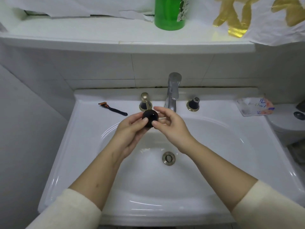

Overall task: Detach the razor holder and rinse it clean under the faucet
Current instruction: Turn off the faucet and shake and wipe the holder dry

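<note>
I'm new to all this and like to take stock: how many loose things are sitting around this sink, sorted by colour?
Black: 1, the round razor holder gripped by both hands
Orange and dark blue: 1, the razor on the sink rim
Green: 1, the bottle on the shelf
Clear with print: 1, the wrapper at the right rim
Total: 4

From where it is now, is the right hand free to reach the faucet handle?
Probably yes, once it lets go: the right hand is pinching the black razor holder with the left hand, and the faucet stands just behind with nothing between.
</note>
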A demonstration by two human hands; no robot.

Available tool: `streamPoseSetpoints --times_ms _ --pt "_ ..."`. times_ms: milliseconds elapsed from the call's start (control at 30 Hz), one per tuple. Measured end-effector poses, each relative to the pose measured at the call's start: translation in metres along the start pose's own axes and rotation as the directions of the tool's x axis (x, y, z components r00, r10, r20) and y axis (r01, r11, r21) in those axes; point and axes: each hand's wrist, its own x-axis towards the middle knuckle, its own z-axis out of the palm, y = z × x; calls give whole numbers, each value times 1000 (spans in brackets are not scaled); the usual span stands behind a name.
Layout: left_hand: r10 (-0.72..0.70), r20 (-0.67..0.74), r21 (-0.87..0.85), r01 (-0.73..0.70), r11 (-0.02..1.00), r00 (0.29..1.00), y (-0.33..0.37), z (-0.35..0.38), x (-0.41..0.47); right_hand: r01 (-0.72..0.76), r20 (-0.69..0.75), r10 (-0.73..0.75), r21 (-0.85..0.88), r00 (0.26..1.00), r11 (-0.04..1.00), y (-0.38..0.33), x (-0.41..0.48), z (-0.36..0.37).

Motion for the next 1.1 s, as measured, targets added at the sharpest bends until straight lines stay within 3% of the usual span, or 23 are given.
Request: streamPoseSetpoints --times_ms 67,100,167,200,233,300,433,533,667,800,867,900,933,967,1000,1033,1067,1100 --pt "-77 -54 -36 75 997 996 -25 -9 3 -92 -49 93 9 994 996 26 -6 9" --pt "-218 -117 -60 212 975 969 -47 -13 3 -288 -37 291 62 956 956 42 -12 17" --pt "-510 -281 -11 528 849 813 -86 -16 -2 -744 59 744 132 665 655 71 -24 33" --pt "-557 -358 74 618 783 749 -99 -17 -5 -831 78 828 100 555 547 79 -30 37" --pt "-550 -421 151 653 742 722 -106 -19 -4 -856 53 855 69 516 513 86 -31 38" --pt "-485 -438 203 609 767 757 -103 -21 3 -830 20 835 128 550 544 90 -23 36" --pt "-468 -339 74 519 851 816 -73 -20 14 -750 71 759 241 647 617 67 -4 24" --pt "-383 -144 -26 384 923 912 -44 -17 16 -587 122 577 261 808 767 42 7 14" --pt "-191 8 33 190 981 982 -7 -15 8 -295 131 274 195 953 935 2 9 0" --pt "72 21 75 -73 995 997 13 -8 -6 -41 78 23 235 997 971 -25 6 0" --pt "87 -14 66 -86 994 996 5 -7 -2 -72 37 65 227 997 971 -16 7 7" --pt "21 -72 67 -16 998 997 -10 -9 1 -174 24 175 282 984 944 1 6 14" --pt "-118 -140 47 126 991 983 -27 -9 3 -364 25 389 409 921 837 19 4 21" --pt "-317 -213 15 327 945 924 -47 -8 3 -598 97 655 523 750 607 37 2 29" --pt "-485 -268 4 504 863 832 -67 -8 -2 -749 182 811 532 556 395 55 -7 37" --pt "-552 -311 32 588 808 774 -80 -9 -5 -820 200 871 481 449 312 64 -14 39" --pt "-564 -351 69 622 780 747 -85 -10 -4 -842 168 890 435 424 319 70 -16 39" --pt "-526 -360 94 590 802 771 -84 -12 2 -818 119 872 426 475 387 69 -10 40"
